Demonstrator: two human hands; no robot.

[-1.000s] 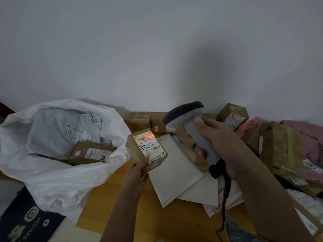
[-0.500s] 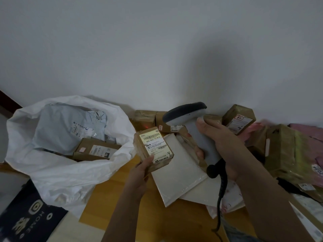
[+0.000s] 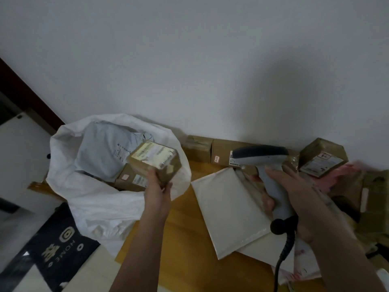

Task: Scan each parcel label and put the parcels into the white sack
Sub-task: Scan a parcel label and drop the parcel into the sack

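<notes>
Left hand gripping small brown parcel over the white sack mouth, label facing up, long axis slanting rightward, right hand curling fingers round grey scanner, nose pointing left.

Your wooden table has the white sack slumped on its left end, white padded mailers mid-table, and brown boxes lined up along the wall.
</notes>
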